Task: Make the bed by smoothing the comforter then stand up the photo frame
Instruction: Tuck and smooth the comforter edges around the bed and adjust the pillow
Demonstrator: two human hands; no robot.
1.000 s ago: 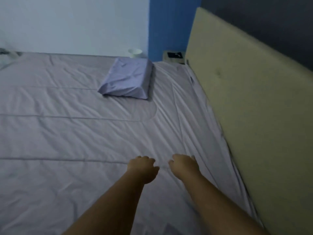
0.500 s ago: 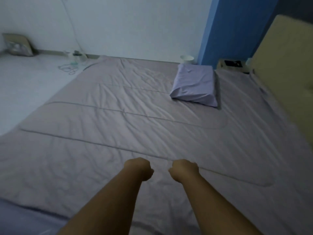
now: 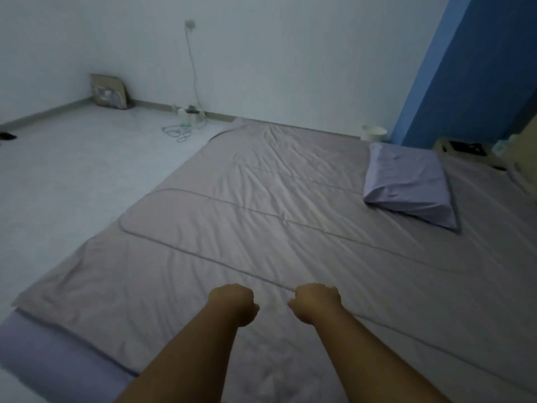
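Observation:
A grey-lilac comforter (image 3: 261, 228) lies spread over the bed, with fine creases across its middle. Both my hands hover low over its near part, side by side. My left hand (image 3: 234, 303) is curled into a fist, and so is my right hand (image 3: 315, 302); no cloth shows bunched in either. A lavender pillow (image 3: 406, 184) rests on the far right of the comforter. Beyond it a flat dark thing (image 3: 467, 146), seemingly the photo frame lying down, sits on a cream bedside stand (image 3: 441, 145).
The cream headboard (image 3: 526, 149) shows at the right edge. A white cup (image 3: 374, 132) stands by the blue wall. On the pale floor to the left are coiled cables (image 3: 180, 132) and a cardboard box (image 3: 109, 91). The lavender sheet (image 3: 52, 353) shows at the near left corner.
My view has swung left from the headboard towards the floor and far wall. My fingers, spread on the comforter a second ago, are now curled into fists.

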